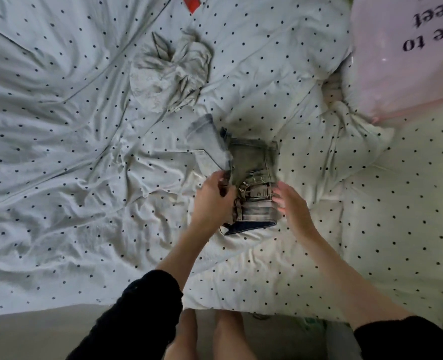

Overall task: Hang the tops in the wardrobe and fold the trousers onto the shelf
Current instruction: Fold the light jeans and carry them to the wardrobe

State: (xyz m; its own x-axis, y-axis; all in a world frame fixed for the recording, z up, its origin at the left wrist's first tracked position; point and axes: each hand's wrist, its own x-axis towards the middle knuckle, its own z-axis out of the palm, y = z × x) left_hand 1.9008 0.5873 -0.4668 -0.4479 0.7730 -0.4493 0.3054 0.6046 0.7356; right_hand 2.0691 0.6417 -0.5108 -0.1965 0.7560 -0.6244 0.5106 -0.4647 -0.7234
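A pair of washed grey-blue jeans (251, 178) lies folded into a small block on the dotted bedspread (59, 152). One loose leg end (210, 141) sticks up at the block's left. My left hand (212, 198) pinches the lower edge of that leg end. At the block's right edge, my right hand (290, 203) has its fingers straight and spread, touching or just beside the waistband. A crumpled pale grey top (171, 74) lies further back on the bed.
A pink plastic bag (402, 48) with black lettering sits at the back right on the bed. A red tag (191, 2) shows at the top edge. The bed's front edge and the floor run along the bottom, with my bare legs (204, 336) there.
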